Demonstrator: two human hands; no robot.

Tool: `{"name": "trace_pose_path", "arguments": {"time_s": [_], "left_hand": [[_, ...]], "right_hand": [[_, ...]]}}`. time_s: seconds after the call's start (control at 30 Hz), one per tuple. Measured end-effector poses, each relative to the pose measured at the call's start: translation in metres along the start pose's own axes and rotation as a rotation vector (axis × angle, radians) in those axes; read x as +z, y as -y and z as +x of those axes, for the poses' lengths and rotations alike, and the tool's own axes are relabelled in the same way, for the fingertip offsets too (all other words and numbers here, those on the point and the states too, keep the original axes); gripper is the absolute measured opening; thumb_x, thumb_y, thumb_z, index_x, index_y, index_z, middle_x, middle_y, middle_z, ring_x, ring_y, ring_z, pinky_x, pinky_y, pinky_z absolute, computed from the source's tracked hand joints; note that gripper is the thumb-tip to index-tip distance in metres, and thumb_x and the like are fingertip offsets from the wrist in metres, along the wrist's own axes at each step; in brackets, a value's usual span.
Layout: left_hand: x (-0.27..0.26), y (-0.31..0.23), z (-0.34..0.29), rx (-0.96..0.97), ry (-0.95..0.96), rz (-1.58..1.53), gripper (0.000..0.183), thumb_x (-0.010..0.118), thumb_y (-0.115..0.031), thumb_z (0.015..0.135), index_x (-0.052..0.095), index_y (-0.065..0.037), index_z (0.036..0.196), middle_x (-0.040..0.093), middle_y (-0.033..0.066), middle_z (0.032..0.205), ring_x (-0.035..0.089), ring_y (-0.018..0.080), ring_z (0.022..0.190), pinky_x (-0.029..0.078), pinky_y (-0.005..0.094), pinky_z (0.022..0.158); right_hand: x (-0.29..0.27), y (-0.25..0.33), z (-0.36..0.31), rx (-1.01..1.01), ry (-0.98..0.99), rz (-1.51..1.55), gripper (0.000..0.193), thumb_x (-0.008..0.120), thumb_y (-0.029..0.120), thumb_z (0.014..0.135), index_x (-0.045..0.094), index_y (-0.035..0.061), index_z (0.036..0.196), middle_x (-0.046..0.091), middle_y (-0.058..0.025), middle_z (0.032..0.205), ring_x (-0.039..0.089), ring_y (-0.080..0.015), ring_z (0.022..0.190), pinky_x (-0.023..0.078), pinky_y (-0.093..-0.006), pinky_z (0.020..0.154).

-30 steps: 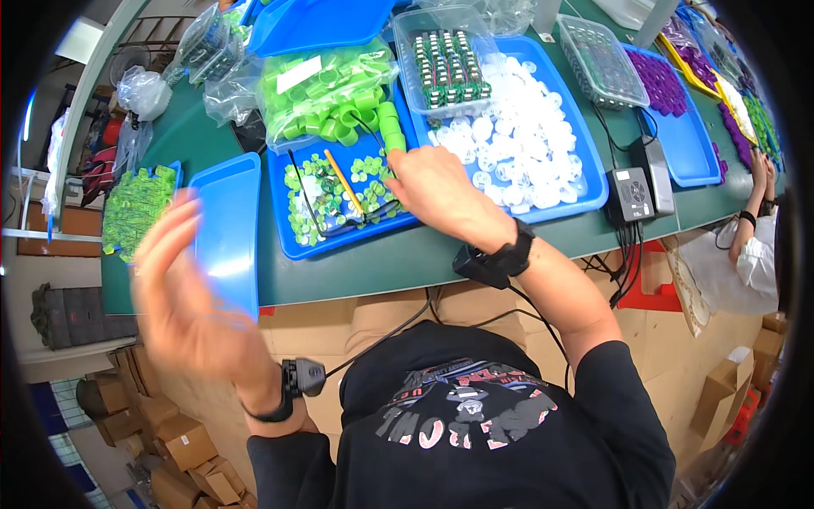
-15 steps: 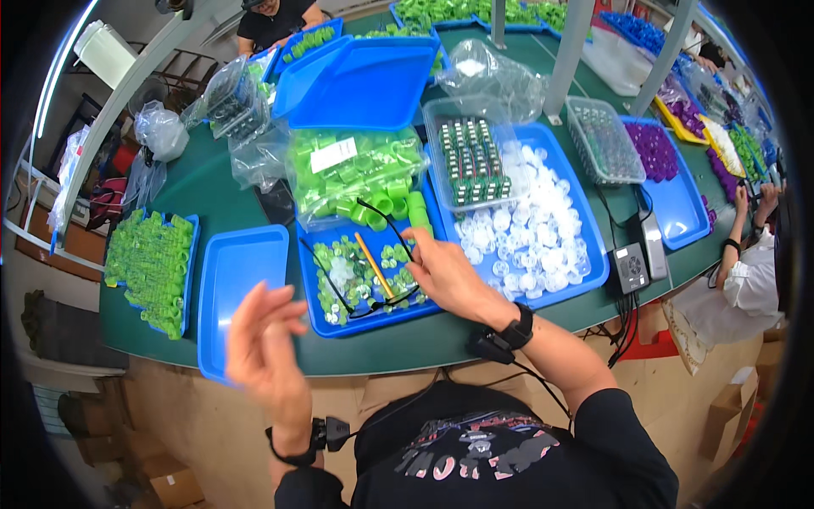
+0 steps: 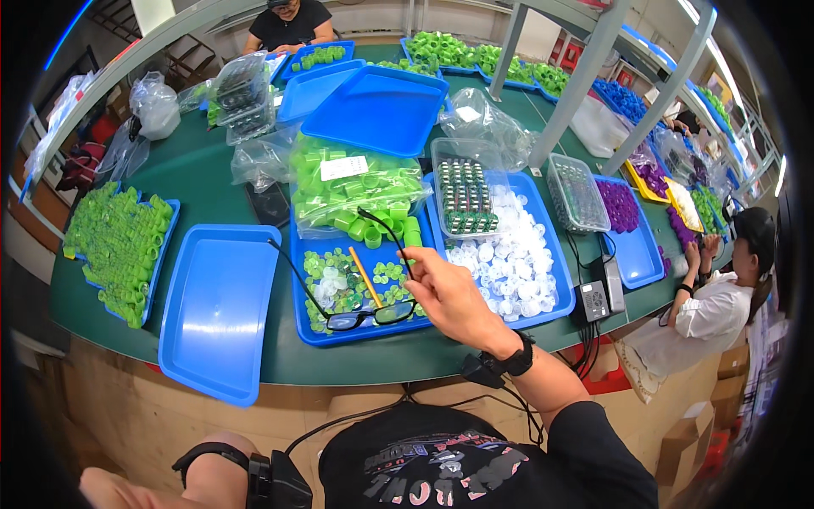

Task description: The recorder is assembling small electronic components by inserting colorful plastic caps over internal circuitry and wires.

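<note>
My right hand [image 3: 447, 293] is closed on one temple arm of a pair of black-framed eyeglasses [image 3: 346, 321]. The lenses hang over the front part of a blue tray [image 3: 335, 337], and the other temple points up to the left. In that tray lie small green and clear round pieces [image 3: 326, 276], a yellow stick [image 3: 365, 276] like a pencil, and a clear bag of green cups [image 3: 360, 178]. At the lower left my left hand [image 3: 119, 490] is low, off the table, partly cut by the picture's edge; its fingers cannot be made out.
To the left stand a bare blue tray [image 3: 214, 297] and a tray heaped with green cups [image 3: 123, 246]. Right of me are white caps [image 3: 517, 254] in a tray, a clear box of circuit boards [image 3: 469, 199] and a metal post [image 3: 577, 93]. Other people sit at the table.
My left hand has dropped from above the table to the lower left. My right hand still holds the eyeglasses. The head view has shifted, showing more of the far side.
</note>
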State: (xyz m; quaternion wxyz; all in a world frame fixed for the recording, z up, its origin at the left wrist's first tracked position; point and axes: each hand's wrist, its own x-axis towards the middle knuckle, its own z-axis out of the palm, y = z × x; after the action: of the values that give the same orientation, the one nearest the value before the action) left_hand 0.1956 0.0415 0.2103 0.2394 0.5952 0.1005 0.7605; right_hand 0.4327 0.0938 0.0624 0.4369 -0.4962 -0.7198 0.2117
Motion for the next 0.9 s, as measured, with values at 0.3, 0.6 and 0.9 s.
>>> {"name": "trace_pose_path", "arguments": {"time_s": [0.3,0.6,0.9], "left_hand": [[-0.021,-0.023,0.028,0.063,0.028,0.019,0.057,0.045,-0.034,0.095,0.040,0.005,0.136,0.050,0.0205,0.129,0.056,0.0220,0.094,0.049,0.0283,0.068],[-0.031,-0.034,0.060,0.065,0.120,0.048,0.057,0.043,-0.036,0.096,0.039,0.004,0.137,0.048,0.0211,0.131,0.055,0.0239,0.098,0.049,0.0307,0.071],[-0.009,0.003,0.073,0.058,0.152,-0.268,0.058,0.041,-0.038,0.096,0.038,0.002,0.138,0.046,0.0217,0.133,0.054,0.0257,0.102,0.049,0.0331,0.074]], "right_hand": [[-0.010,0.015,-0.011,-0.008,-0.031,-0.001,0.040,0.063,-0.005,0.084,0.050,0.0003,0.121,0.058,-0.0101,0.076,0.058,-0.0203,0.061,0.046,-0.0306,0.057],[-0.031,0.029,-0.009,-0.137,-0.205,-0.019,0.040,0.064,-0.009,0.081,0.051,-0.0018,0.119,0.056,-0.0066,0.074,0.054,-0.0122,0.056,0.043,-0.0264,0.051],[-0.047,0.039,-0.027,-0.120,-0.226,-0.028,0.041,0.064,-0.005,0.082,0.053,0.0034,0.121,0.055,-0.0073,0.078,0.056,-0.0181,0.060,0.046,-0.0302,0.054]]}}
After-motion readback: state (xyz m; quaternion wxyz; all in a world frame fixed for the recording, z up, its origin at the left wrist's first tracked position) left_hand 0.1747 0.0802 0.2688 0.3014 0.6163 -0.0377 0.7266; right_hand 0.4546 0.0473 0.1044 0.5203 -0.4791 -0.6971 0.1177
